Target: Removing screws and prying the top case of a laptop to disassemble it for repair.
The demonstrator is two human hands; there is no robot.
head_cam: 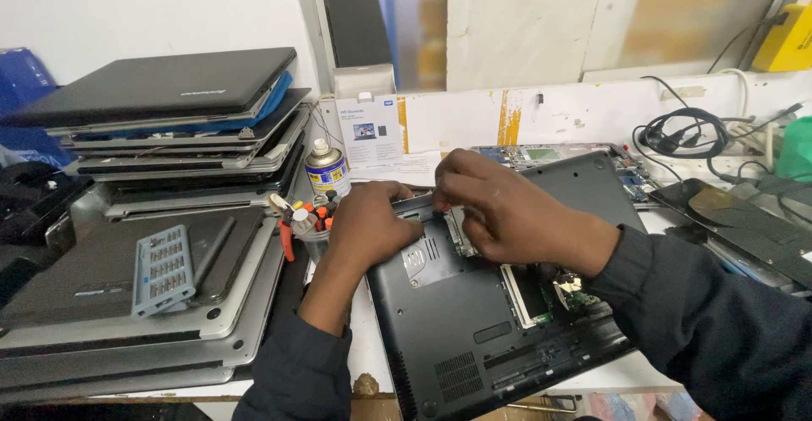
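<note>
Black plastic upturned laptop base [474,319] lies on the white bench, its bay exposed. Left hand [368,226] presses curled on the cover; right hand [499,210] pinches something hidden inside. Rigid but delicate: probably best held by its edges.

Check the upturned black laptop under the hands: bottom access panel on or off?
Off. The upturned black laptop shows an open bay with green circuit board exposed beside the right hand; the left hand rests on its base.
</note>
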